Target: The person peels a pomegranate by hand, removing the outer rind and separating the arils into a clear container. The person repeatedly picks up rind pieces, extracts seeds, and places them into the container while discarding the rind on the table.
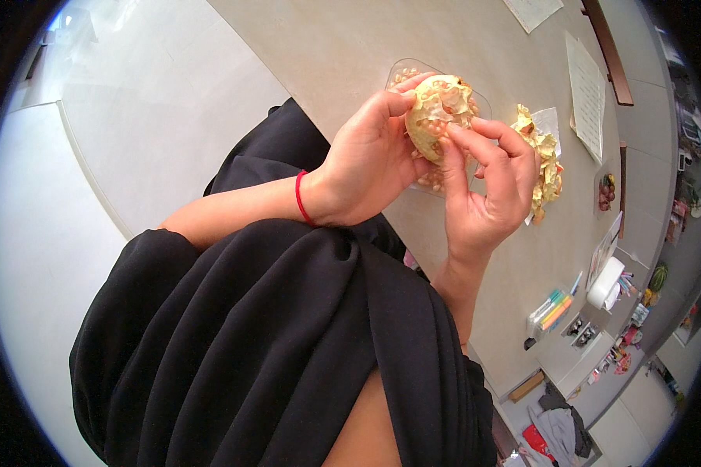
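My left hand (pixel 369 157) holds a piece of pomegranate (pixel 429 105) with pale yellow rind, thin membrane and pinkish seeds showing on its open face. At that face, the thumb and fingertips of my right hand (pixel 493 181) pinch at the seeds. Right below the fruit stands a clear plastic container (pixel 483 104) with loose pale pink seeds (pixel 431 180) inside; the hands and fruit hide much of it. Torn yellow rind pieces (pixel 543 169) lie in a heap on white paper (pixel 548 124), beyond my right hand.
The pale table (pixel 339 52) has its near edge by my lap. Written sheets (pixel 585 96) lie toward the far side. A small container of reddish fruit (pixel 606 191), a white box (pixel 605 283) and a pack of coloured markers (pixel 552 312) stand farther right.
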Demonstrator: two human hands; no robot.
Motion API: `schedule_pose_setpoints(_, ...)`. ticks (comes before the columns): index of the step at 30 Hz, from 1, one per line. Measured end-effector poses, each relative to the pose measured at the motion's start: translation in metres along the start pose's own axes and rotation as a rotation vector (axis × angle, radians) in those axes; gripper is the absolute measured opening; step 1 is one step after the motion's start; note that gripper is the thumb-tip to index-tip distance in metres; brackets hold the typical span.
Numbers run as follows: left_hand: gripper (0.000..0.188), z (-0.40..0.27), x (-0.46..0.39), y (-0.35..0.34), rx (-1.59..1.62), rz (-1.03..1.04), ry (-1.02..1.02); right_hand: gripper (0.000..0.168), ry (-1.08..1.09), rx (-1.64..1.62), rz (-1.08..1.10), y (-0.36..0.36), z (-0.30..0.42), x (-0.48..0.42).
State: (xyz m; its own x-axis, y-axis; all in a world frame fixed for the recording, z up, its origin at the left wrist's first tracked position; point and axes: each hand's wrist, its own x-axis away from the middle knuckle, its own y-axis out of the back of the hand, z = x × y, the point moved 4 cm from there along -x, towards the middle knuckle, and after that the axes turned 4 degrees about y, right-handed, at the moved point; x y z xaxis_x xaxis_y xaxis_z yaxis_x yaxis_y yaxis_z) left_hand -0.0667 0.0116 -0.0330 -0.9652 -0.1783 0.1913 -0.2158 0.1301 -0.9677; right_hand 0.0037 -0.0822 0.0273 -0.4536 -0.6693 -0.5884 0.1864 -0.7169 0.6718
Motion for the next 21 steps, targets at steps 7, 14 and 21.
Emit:
schedule_pose_setpoints(7, 0.044, -0.001, 0.0, -0.003, 0.029, 0.009, 0.022, 0.018, -0.256, -0.362, -0.205, 0.007, -0.019, 0.005)
schedule_pose_setpoints(14, 0.046, 0.0, 0.0, 0.0, 0.057, -0.008, 0.017, 0.016, -0.297, -0.126, -0.11, 0.008, -0.049, 0.009)
schedule_pose_setpoints(21, 0.042, 0.002, 0.0, 0.0, 0.041, 0.013, 0.062, 0.029, 0.078, 0.074, 0.007, -0.005, 0.006, 0.0)
